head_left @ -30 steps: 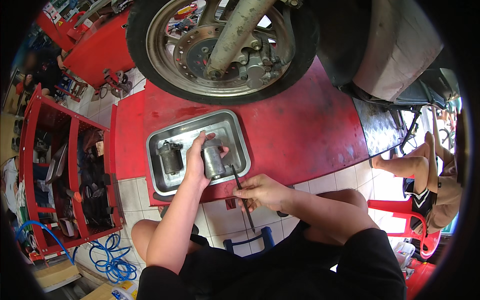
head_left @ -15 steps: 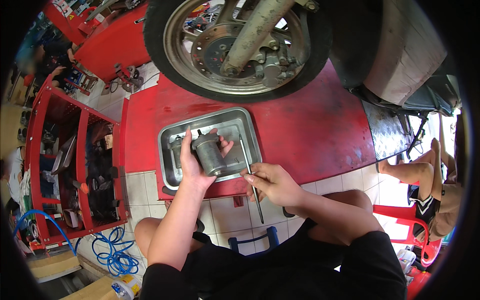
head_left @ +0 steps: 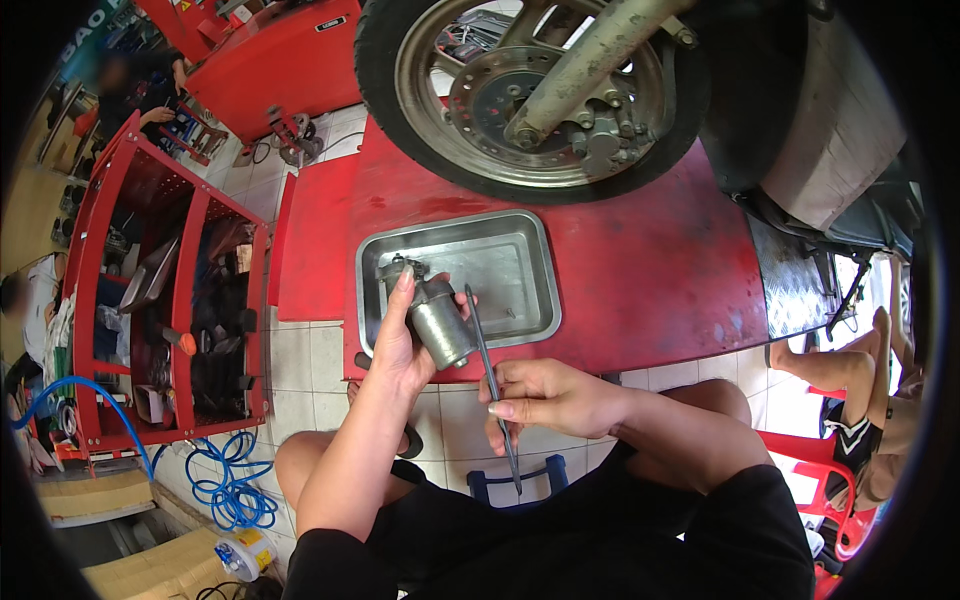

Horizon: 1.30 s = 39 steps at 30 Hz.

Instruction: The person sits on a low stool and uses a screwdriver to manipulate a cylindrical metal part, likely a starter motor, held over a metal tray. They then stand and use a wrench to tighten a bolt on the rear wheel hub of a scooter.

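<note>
My left hand (head_left: 402, 352) is wrapped round a grey metal cylindrical part (head_left: 440, 325), held tilted over the near left of a steel tray (head_left: 536, 325) on the red platform (head_left: 650, 290). Another metal part (head_left: 390, 273) shows partly behind that hand; most of it is hidden. My right hand (head_left: 548, 398), right of the cylinder and nearer me, grips a long thin dark metal rod (head_left: 482, 345) between thumb and fingers. The rod's upper end reaches up beside the cylinder; whether they touch I cannot tell.
A motorcycle wheel (head_left: 420, 150) stands behind the tray, with bodywork (head_left: 820, 150) at right. A red tool trolley (head_left: 185, 320) and coiled blue hose (head_left: 230, 480) are left. One person (head_left: 140, 90) is at top left, another (head_left: 860, 400) at right by a red chair (head_left: 840, 500).
The view has shifted, moving the platform rightward in the picture. My left hand has tilted the cylinder and brought it nearer me; my right hand with the rod is lower in the picture.
</note>
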Motion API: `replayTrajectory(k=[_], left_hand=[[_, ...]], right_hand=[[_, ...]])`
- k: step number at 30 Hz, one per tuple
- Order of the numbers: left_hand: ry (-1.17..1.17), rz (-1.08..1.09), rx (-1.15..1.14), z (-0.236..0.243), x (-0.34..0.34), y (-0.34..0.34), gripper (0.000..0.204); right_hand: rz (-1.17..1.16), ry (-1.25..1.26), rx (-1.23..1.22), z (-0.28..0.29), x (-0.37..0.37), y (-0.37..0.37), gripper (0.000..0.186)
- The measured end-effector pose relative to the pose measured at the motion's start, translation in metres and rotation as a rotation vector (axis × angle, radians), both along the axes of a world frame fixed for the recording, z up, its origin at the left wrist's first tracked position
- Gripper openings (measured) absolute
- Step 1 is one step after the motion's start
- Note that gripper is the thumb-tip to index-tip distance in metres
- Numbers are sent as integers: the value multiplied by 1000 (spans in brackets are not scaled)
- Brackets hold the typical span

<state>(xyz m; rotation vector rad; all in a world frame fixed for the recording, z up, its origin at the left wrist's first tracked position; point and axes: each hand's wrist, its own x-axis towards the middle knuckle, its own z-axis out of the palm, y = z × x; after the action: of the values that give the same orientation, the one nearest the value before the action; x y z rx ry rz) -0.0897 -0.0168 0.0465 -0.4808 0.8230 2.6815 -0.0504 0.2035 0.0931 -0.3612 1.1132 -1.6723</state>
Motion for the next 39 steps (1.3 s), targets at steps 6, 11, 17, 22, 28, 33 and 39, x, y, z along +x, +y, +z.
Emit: replayTrajectory(k=[6,11,17,22,28,33,39], left_hand=[[-99,32,83,2,5,-11,48],[-97,38,68,-3,11,-16,49],[-108,43,94,-3,12,-20,51],[-90,72,-3,-4,10,-21,52],[-48,50,0,-6,8,-17,50],[17,-39,-54,-26,10,-21,44],[59,76,-163,-14,10,0,38]], right_hand=[[104,-89,83,6,-1,-13,34],[138,-64,148,5,1,-24,29],[105,-95,117,-6,2,-31,33],[118,-62,144,1,-1,-29,33],[96,-43,186,2,-4,-26,29],[60,134,226,-12,-4,-27,21],[-92,390,291,-13,-3,-26,14]])
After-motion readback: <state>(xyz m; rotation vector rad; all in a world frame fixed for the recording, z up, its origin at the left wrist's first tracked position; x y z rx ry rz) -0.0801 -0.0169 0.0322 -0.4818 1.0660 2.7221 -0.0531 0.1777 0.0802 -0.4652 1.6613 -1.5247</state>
